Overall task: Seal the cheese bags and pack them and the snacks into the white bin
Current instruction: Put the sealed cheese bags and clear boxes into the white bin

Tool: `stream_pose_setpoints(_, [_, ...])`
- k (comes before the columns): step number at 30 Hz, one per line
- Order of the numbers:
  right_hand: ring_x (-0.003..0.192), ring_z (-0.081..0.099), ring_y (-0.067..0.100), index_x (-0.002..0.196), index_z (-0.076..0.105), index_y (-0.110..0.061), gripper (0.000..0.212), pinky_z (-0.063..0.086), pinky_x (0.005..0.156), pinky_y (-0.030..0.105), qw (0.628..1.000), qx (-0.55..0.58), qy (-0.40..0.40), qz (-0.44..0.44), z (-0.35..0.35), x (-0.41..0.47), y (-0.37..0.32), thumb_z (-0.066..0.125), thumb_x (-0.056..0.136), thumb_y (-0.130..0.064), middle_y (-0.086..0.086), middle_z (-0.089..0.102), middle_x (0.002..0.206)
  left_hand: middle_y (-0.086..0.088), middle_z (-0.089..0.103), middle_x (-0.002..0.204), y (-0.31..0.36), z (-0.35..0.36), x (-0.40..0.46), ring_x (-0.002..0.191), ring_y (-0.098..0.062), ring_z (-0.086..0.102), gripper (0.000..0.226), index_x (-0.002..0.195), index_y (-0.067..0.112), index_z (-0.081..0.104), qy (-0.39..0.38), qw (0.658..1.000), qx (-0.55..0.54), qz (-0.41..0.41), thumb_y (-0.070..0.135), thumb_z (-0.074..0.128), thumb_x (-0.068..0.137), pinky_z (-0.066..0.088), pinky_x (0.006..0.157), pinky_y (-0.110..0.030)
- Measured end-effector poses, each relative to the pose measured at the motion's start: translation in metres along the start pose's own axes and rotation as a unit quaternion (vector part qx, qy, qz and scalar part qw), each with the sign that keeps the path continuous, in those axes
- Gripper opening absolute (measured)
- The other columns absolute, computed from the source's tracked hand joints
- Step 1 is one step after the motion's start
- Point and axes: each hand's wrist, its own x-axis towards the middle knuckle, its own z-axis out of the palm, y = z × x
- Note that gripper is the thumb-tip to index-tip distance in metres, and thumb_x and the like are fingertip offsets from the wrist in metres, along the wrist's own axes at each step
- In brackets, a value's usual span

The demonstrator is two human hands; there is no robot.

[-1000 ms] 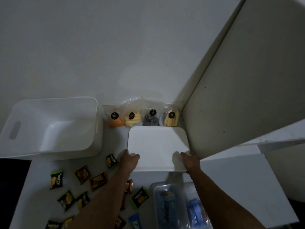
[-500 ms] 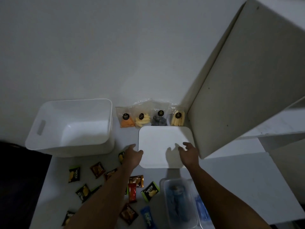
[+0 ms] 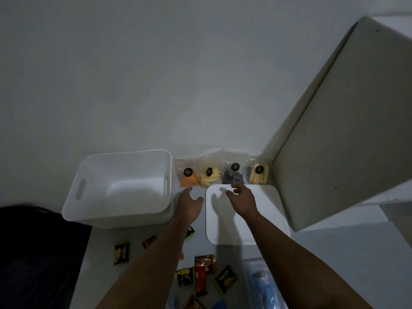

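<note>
An empty white bin (image 3: 124,188) with handle slots stands at the left on the white table. Several clear cheese bags with black round labels lean against the wall behind: an orange one (image 3: 188,177), a pale yellow one (image 3: 210,176), a dark one (image 3: 233,173) and a yellow-stick one (image 3: 258,175). A flat white lid (image 3: 263,219) lies in front of them. My left hand (image 3: 189,204) is open just below the orange bag. My right hand (image 3: 242,197) hovers open over the lid's far edge, fingers near the dark bag. Small snack packets (image 3: 225,279) lie scattered near me.
A tall white panel (image 3: 343,130) stands at the right beside the bags. A clear plastic container with blue items (image 3: 260,284) sits at the near right. A dark area (image 3: 38,253) lies off the table's left edge.
Both hands let go of the white lid's near edge and reached forward toward the cheese bags. The lid now rests flat on the table.
</note>
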Motion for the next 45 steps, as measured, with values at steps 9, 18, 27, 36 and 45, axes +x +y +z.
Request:
stream_pose_setpoints(9, [0.121,0.063,0.029,0.142,0.054,-0.007,0.072,0.048,0.095,0.031,0.998,-0.021,-0.055,0.027,0.042,0.087,-0.035,0.084,0.081,-0.031,0.014,0.064,0.135,-0.015,0.06,0.127,-0.013,0.034,0.102,0.109,-0.041,0.064,0.071,0.144,0.013,0.044,0.052,0.995,-0.059,-0.058,0.034,0.058,0.078,0.058,0.084,-0.051])
stream_pose_setpoints(18, [0.104,0.066,0.02,0.125,0.053,-0.014,0.094,0.057,0.091,0.04,0.998,0.029,0.015,0.047,0.074,0.149,-0.028,0.092,0.052,-0.06,0.0,0.066,0.114,-0.006,0.055,0.139,0.019,0.033,0.161,0.127,-0.029,0.054,0.056,0.15,0.015,0.038,0.179,0.958,-0.189,-0.119,0.022,0.051,0.096,0.04,0.109,-0.041])
stream_pose_setpoints(27, [0.067,0.057,0.023,0.073,0.054,-0.018,0.022,0.059,0.067,0.058,0.997,0.066,0.044,-0.001,0.064,0.158,-0.004,0.064,0.093,-0.017,0.004,0.057,0.068,-0.023,0.061,0.132,0.032,0.025,0.158,0.123,-0.038,0.057,0.035,0.13,-0.006,0.057,0.206,0.96,-0.133,-0.139,0.017,0.044,0.106,0.044,0.094,-0.033])
stream_pose_setpoints(36, [0.062,0.06,-0.008,0.071,0.071,-0.022,0.024,0.048,0.066,0.014,0.975,0.141,0.121,-0.118,-0.001,0.072,-0.058,0.07,0.093,-0.011,-0.009,0.067,0.068,-0.003,0.069,0.092,0.069,0.005,0.069,0.088,-0.029,0.068,0.012,0.099,0.013,0.063,0.203,0.969,-0.13,0.055,0.019,0.053,0.098,0.057,0.075,-0.038])
stream_pose_setpoints(45, [0.079,0.069,0.022,0.085,0.071,-0.017,0.012,0.057,0.072,0.038,0.96,0.193,0.065,-0.191,0.004,0.023,-0.142,0.065,0.096,-0.016,0.012,0.074,0.089,0.001,0.072,0.093,0.076,-0.11,0.029,0.088,-0.02,0.07,0.011,0.093,0.021,0.061,0.279,0.932,-0.101,0.207,0.025,0.053,0.1,0.06,0.081,-0.038])
